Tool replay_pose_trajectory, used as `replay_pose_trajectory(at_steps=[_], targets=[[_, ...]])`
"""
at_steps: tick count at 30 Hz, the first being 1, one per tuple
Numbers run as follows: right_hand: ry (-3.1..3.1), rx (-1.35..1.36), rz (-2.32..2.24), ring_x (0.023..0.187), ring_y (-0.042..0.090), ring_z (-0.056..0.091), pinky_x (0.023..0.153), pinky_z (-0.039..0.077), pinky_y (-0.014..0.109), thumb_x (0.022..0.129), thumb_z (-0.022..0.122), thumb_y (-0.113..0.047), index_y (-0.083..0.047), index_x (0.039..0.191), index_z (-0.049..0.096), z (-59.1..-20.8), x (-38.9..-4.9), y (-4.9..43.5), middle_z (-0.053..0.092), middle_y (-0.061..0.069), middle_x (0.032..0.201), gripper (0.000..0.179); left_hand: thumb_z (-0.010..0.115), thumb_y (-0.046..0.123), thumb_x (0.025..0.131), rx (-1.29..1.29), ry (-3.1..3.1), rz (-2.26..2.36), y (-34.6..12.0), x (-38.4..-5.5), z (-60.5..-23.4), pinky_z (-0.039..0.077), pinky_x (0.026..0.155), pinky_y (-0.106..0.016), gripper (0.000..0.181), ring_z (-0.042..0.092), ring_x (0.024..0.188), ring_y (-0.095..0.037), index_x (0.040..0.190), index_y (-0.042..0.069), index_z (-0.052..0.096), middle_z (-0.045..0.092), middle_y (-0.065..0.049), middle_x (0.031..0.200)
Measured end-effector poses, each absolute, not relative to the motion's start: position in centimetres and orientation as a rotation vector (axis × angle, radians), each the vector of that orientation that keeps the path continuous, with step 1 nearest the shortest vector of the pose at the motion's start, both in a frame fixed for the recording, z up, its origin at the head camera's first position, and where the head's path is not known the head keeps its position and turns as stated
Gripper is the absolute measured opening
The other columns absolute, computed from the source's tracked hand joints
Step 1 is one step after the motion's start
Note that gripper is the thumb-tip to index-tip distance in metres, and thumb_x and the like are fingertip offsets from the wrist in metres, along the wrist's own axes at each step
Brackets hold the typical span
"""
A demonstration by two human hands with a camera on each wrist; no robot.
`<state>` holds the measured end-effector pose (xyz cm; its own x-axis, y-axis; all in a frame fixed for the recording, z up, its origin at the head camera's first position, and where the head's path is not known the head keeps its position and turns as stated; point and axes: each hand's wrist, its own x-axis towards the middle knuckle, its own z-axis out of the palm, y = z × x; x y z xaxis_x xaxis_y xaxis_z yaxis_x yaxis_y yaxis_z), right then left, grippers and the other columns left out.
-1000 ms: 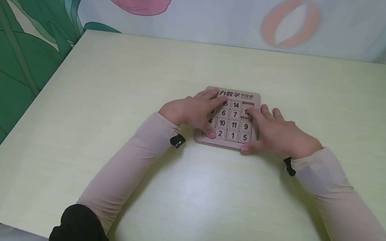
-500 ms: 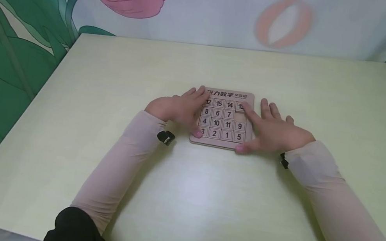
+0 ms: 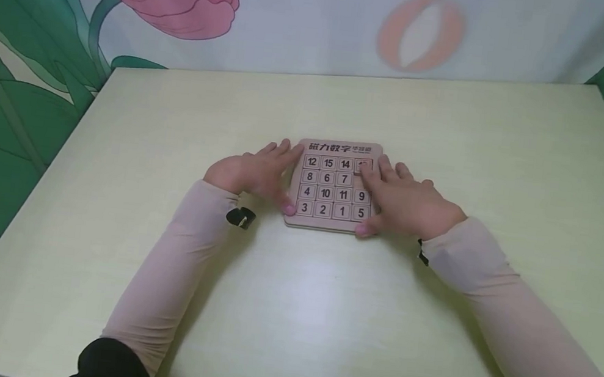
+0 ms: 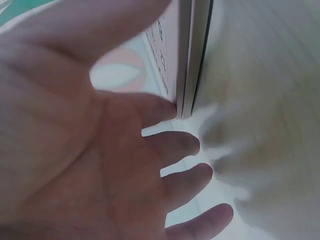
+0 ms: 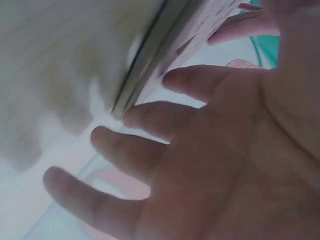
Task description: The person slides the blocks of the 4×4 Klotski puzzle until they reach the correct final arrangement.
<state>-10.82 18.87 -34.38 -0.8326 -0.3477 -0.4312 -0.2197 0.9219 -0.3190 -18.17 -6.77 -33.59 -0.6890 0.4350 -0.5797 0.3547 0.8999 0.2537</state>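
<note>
- Here, between left hand [image 3: 256,172] and right hand [image 3: 411,201], we find one number board [image 3: 328,224], nearer the far edge of the worktop [image 3: 300,311].
- Both spread wide at its sides, right index finger [image 3: 371,180] on the top-right tile [image 3: 364,162].
- We count fifteen tiles [image 3: 325,193].

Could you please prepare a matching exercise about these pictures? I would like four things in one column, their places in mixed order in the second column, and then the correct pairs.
Things
1. left hand
2. tile 12
3. right hand
4. tile 5

Places
A. bottom row, right end
B. partly covering the top row's right-end tile
C. at the left edge of the puzzle board
D. top row, left end

Pairs: 1-C, 2-D, 3-B, 4-A
</note>
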Motion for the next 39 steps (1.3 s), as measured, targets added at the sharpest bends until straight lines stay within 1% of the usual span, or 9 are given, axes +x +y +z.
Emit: replay_pose_trajectory(at_steps=[4, 8, 15, 20, 22, 28, 33, 36, 39], targets=[[2.618, -0.475, -0.321, 0.148, 0.049, 0.007, 0.105, 0.021, 0.076, 0.091, 0.069, -0.052, -0.001, 0.161, 0.011, -34.2, -10.9, 18.3, 0.003, 0.019, 0.166, 0.104, 0.081, 0.043, 0.084, 0.551, 2.422, 0.189, -7.2, -18.7, -33.6, 0.009, 0.118, -0.059, 0.117, -0.004, 0.153, -0.032, 0.164, 0.014, 0.001, -0.006, -0.012, 0.168], [2.613, -0.459, -0.355, 0.149, 0.047, 0.008, 0.105, 0.020, 0.076, 0.094, 0.066, -0.049, 0.000, 0.160, 0.009, -34.3, -11.0, 18.1, -0.001, 0.019, 0.166, 0.100, 0.082, 0.038, 0.085, 0.615, 2.414, 0.262, -7.4, -19.1, -33.9, 0.008, 0.120, -0.052, 0.115, -0.002, 0.152, -0.034, 0.163, 0.010, 0.001, -0.006, -0.015, 0.167], [2.650, -0.486, -0.298, 0.144, 0.048, 0.026, 0.101, 0.033, 0.072, 0.096, 0.067, -0.040, 0.004, 0.158, 0.021, -34.1, -10.5, 17.0, 0.012, 0.026, 0.163, 0.089, 0.081, 0.043, 0.084, 0.633, 2.389, 0.300, -7.4, -19.0, -34.4, 0.006, 0.119, -0.054, 0.120, -0.005, 0.152, -0.033, 0.163, 0.014, -0.004, -0.005, -0.010, 0.168], [2.706, -0.488, -0.235, 0.142, 0.050, 0.030, 0.098, 0.037, 0.072, 0.099, 0.065, -0.034, 0.006, 0.157, 0.024, -33.9, -9.4, 16.3, 0.018, 0.027, 0.161, 0.081, 0.080, 0.043, 0.085, 0.631, 2.385, 0.315, -7.4, -18.8, -34.2, 0.006, 0.119, -0.055, 0.118, -0.004, 0.153, -0.033, 0.163, 0.014, -0.003, -0.001, -0.008, 0.168], [2.745, -0.507, -0.187, 0.140, 0.050, 0.033, 0.096, 0.039, 0.071, 0.101, 0.064, -0.028, 0.008, 0.154, 0.028, -34.0, -8.9, 15.8, 0.024, 0.027, 0.160, 0.074, 0.080, 0.043, 0.085, 0.631, 2.384, 0.314, -7.3, -18.8, -34.1, 0.006, 0.119, -0.054, 0.117, -0.004, 0.153, -0.033, 0.163, 0.014, -0.003, 0.000, -0.008, 0.168], [2.828, -0.561, 0.009, 0.140, 0.050, 0.034, 0.099, 0.038, 0.070, 0.104, 0.045, -0.002, 0.010, 0.146, 0.045, -34.1, -8.0, 14.1, 0.038, 0.028, 0.153, 0.043, 0.079, 0.041, 0.086, 0.637, 2.389, 0.313, -7.2, -18.7, -33.8, 0.007, 0.120, -0.054, 0.116, -0.001, 0.152, -0.035, 0.163, 0.012, -0.001, 0.003, -0.010, 0.168], [2.853, -0.584, -0.060, 0.138, 0.052, 0.035, 0.098, 0.038, 0.071, 0.105, 0.044, -0.004, 0.013, 0.143, 0.045, -34.2, -8.1, 14.4, 0.042, 0.031, 0.149, 0.042, 0.079, 0.041, 0.086, 0.620, 2.394, 0.313, -7.0, -18.6, -33.5, 0.008, 0.120, -0.054, 0.114, -0.001, 0.153, -0.034, 0.163, 0.013, -0.001, 0.003, -0.009, 0.168], [2.823, -0.590, -0.114, 0.140, 0.053, 0.029, 0.100, 0.035, 0.072, 0.107, 0.042, -0.009, 0.013, 0.147, 0.039, -34.4, -8.3, 14.7, 0.035, 0.031, 0.153, 0.046, 0.079, 0.040, 0.086, 0.607, 2.394, 0.315, -7.0, -18.6, -33.5, 0.008, 0.120, -0.053, 0.115, -0.001, 0.153, -0.033, 0.163, 0.014, -0.001, 0.003, -0.008, 0.168], [2.780, -0.589, -0.151, 0.143, 0.053, 0.022, 0.104, 0.028, 0.074, 0.106, 0.048, -0.015, 0.011, 0.151, 0.033, -34.4, -8.6, 14.9, 0.026, 0.030, 0.157, 0.054, 0.080, 0.040, 0.085, 0.600, 2.396, 0.321, -7.2, -18.5, -33.6, 0.008, 0.120, -0.053, 0.115, -0.001, 0.153, -0.032, 0.164, 0.014, 0.000, 0.004, -0.007, 0.168]])
